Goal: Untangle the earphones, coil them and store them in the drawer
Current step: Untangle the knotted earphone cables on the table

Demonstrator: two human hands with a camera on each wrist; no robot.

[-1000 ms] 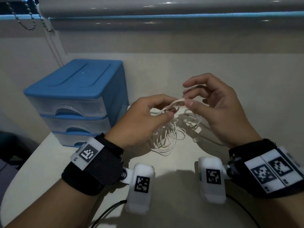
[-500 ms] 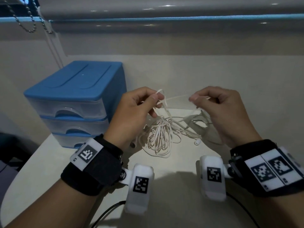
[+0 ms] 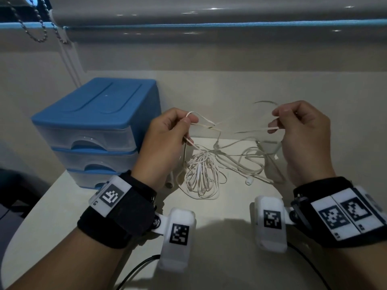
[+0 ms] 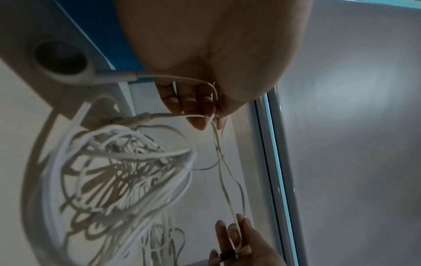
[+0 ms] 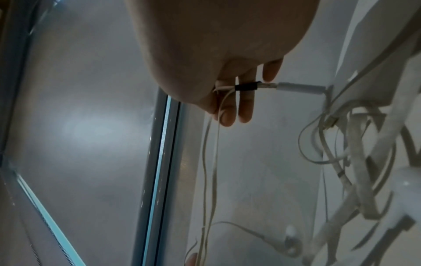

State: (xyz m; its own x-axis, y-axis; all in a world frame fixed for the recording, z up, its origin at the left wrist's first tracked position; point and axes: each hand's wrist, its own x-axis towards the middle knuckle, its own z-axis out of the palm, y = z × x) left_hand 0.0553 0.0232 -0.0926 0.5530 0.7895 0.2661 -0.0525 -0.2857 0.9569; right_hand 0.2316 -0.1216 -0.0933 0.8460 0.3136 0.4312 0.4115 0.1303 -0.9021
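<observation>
White flat-cable earphones (image 3: pixel 202 176) hang as a tangled bundle over the table, with looser loops trailing right and an earbud (image 3: pixel 249 181) lying on the surface. My left hand (image 3: pixel 167 141) pinches a strand near its thumb tip. My right hand (image 3: pixel 301 130) pinches another strand, and thin cables stretch taut between the two hands. In the left wrist view the bundle (image 4: pixel 123 172) dangles below the fingers (image 4: pixel 196 106). In the right wrist view the fingers (image 5: pixel 234 100) hold cable beside the white plug (image 5: pixel 300 88). The blue drawer unit (image 3: pixel 94 130) stands at the left, all drawers closed.
The pale table (image 3: pixel 219 258) has bare surface in front of the bundle. A wall and window ledge (image 3: pixel 209 28) run along the back. A bead chain (image 3: pixel 39 26) hangs at the upper left. Black wires (image 3: pixel 134 271) trail from the wrist cameras near the front edge.
My hands have drawn apart, the right one moving right and slightly up, so the strands between them are pulled longer. The bundle hangs lower and looser loops have spread to the right.
</observation>
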